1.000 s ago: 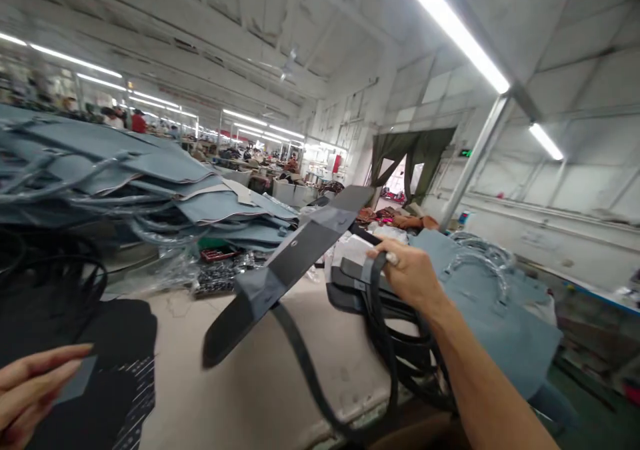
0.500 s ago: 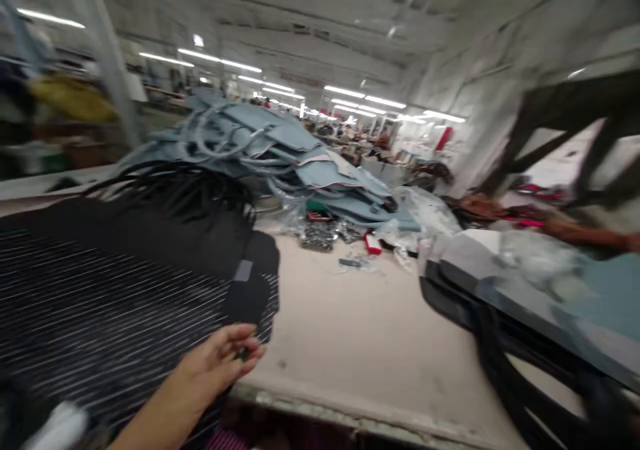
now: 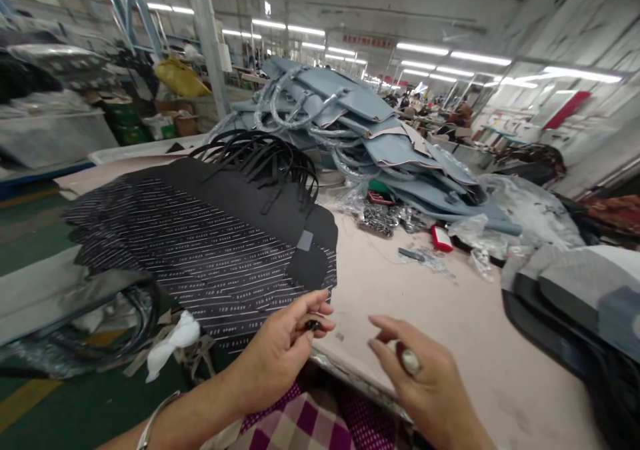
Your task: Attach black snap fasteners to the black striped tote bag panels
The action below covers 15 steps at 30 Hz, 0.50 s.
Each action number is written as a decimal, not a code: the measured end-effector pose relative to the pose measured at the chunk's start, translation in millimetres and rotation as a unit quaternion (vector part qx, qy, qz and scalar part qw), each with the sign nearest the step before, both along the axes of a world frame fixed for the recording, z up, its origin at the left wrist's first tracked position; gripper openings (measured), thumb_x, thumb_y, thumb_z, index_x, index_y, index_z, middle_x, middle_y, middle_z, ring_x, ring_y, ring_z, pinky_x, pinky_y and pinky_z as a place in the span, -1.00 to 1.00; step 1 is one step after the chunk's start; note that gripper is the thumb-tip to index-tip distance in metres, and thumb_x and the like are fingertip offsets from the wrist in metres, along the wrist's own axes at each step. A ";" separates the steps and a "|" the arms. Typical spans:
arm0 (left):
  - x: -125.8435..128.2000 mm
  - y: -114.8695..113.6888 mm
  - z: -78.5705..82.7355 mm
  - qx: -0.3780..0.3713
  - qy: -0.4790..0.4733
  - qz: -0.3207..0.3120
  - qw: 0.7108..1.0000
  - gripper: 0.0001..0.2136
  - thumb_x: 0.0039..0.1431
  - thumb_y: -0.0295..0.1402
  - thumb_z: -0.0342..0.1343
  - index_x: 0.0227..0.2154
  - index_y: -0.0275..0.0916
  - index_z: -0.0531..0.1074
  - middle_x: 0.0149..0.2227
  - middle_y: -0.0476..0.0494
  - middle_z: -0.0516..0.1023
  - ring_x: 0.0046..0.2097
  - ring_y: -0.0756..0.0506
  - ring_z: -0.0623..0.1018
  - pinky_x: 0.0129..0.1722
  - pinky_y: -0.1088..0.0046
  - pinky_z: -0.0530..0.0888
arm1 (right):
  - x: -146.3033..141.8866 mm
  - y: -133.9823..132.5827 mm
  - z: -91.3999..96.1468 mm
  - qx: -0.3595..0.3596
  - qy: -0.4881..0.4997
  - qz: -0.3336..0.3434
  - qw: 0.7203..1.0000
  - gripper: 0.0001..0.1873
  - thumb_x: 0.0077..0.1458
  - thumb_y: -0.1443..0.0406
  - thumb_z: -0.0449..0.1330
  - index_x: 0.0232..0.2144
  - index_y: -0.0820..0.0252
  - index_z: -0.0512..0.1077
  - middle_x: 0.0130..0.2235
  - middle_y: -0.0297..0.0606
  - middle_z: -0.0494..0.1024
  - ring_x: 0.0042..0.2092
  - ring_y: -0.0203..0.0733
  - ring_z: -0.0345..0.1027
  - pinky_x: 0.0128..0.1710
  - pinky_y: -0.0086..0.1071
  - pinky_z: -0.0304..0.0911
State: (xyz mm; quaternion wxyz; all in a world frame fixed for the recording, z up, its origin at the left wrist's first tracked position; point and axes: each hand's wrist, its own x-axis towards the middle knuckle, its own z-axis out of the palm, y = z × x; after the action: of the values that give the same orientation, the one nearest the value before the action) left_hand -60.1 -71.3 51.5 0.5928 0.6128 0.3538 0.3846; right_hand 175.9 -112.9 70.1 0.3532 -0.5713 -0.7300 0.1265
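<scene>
My left hand (image 3: 280, 340) is above the table's front edge, its fingers curled around a small shiny black piece (image 3: 313, 325) too small to name. To its right, my right hand (image 3: 425, 377) is over the bare tabletop, curled around something with a pale, rounded end (image 3: 410, 359); the rest of it is hidden in the palm. Beyond the left hand lies a spread stack of black bag panels (image 3: 240, 257) with white printed lines. Black strap handles (image 3: 270, 160) rise along its far side. A small grey rectangle (image 3: 305, 240) rests on the top panel.
Light blue bag pieces (image 3: 360, 123) with wrapped handles are heaped at the back. Before them lie a bag of small metal parts (image 3: 377, 220), a red-and-white box (image 3: 441, 239) and plastic scraps. Black pieces (image 3: 550, 323) occupy the table's right side.
The view has swung left, so the table and stack appear farther right. My right hand has come into view. My left hand remains near the stack's front corner with its fingers curled.
</scene>
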 end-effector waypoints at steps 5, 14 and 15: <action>-11.0 0.7 -5.0 0.013 0.002 0.002 1.000 -0.46 0.14 -0.52 -0.01 0.22 -0.21 0.20 0.14 -0.26 0.44 0.11 -0.11 0.50 0.20 0.17 0.36 | -71.8 21.2 -11.4 0.045 -0.012 0.143 0.989 -0.65 0.22 0.42 0.04 -0.01 0.17 0.47 -0.29 -0.13 0.55 -0.31 -0.19 0.51 -0.38 -0.41 0.45; -23.1 23.5 4.4 -0.317 -0.151 0.059 0.935 -0.56 -0.18 -0.52 0.11 -0.13 -0.29 0.47 -0.12 -0.21 0.59 -0.16 -0.07 0.60 -0.09 0.39 0.51 | -71.7 37.0 -16.0 0.166 -0.004 0.170 0.971 -0.83 0.15 0.47 0.16 -0.21 0.16 0.42 -0.29 -0.24 0.65 -0.25 -0.24 0.59 -0.23 -0.54 0.47; -30.5 34.6 5.9 -0.313 -0.122 0.074 0.939 -0.57 -0.20 -0.52 0.06 -0.15 -0.32 0.47 -0.16 -0.21 0.60 -0.23 -0.04 0.60 -0.17 0.42 0.52 | -66.6 37.0 -17.8 0.158 -0.019 0.136 0.978 -0.89 0.16 0.41 0.19 -0.24 0.13 0.42 -0.31 -0.28 0.66 -0.30 -0.26 0.59 -0.27 -0.56 0.47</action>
State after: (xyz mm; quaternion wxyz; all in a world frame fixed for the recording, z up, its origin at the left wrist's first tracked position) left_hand -90.5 -36.7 57.3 0.7628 0.3169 0.4257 0.3696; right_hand 109.3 -75.9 52.3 0.4048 -0.4056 -0.8182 0.0458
